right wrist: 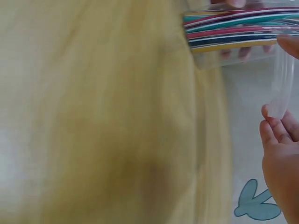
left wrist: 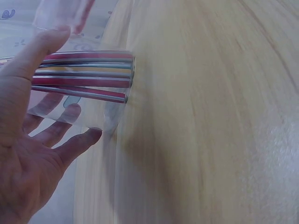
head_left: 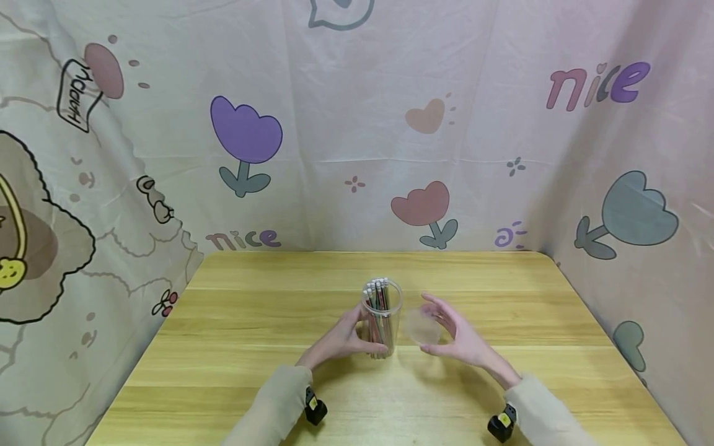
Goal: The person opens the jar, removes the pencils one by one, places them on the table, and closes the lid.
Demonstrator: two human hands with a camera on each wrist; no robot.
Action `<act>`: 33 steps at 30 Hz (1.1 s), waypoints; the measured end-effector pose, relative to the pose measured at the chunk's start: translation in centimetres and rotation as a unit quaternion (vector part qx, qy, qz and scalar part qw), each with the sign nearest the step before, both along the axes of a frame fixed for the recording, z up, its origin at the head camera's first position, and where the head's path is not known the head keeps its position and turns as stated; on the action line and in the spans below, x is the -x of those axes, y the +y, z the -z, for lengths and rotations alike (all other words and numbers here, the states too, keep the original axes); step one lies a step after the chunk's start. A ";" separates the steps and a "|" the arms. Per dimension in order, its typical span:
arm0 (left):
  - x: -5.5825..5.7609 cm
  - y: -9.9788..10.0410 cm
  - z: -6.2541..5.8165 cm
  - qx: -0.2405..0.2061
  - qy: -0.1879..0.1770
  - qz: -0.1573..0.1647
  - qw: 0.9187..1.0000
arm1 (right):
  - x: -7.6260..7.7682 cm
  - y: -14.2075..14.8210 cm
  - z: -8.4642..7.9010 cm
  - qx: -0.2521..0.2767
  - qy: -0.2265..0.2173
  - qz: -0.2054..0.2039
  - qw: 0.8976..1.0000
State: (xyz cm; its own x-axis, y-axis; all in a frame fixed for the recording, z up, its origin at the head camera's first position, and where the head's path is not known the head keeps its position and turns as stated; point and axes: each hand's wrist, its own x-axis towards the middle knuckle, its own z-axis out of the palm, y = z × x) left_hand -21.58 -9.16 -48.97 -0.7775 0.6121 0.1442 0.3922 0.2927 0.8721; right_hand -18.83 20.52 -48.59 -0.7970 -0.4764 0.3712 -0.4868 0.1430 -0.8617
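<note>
Left hand [head_left: 343, 339]: was curled round a clear cylindrical jar [head_left: 393, 334], gripping its side. Right hand [head_left: 465, 341]: held a round translucent lid [head_left: 425, 329] between thumb and fingers, near the jar but apart from it. Jar: stood upright, open-topped, on the wood-grain surface [head_left: 251, 322]. Pencils [head_left: 379, 298]: multicoloured bundle, stood inside the jar, white ends uppermost. Cloth backdrop [head_left: 346, 111]: hung beyond, printed with flowers, hearts and "nice".
</note>
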 end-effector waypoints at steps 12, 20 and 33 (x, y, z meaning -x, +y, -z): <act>0.0 -0.1 0.1 0.006 0.008 -0.005 1.000 | -0.5 0.4 1.2 -0.139 -0.014 0.009 0.990; 0.0 0.0 0.1 0.012 0.008 -0.004 1.000 | -1.2 0.2 1.7 -0.227 -0.001 0.015 0.974; 0.0 0.0 0.1 0.008 0.013 -0.003 1.000 | -1.6 -0.3 2.3 -0.258 0.039 0.009 0.965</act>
State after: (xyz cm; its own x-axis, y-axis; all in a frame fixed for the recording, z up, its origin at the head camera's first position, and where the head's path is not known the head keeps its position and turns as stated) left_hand -21.59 -9.20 -49.03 -0.7769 0.6104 0.1548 0.4128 0.3079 0.8572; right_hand -17.26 20.21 -50.92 -0.7863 -0.6001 0.1471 -0.5404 0.5524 -0.6347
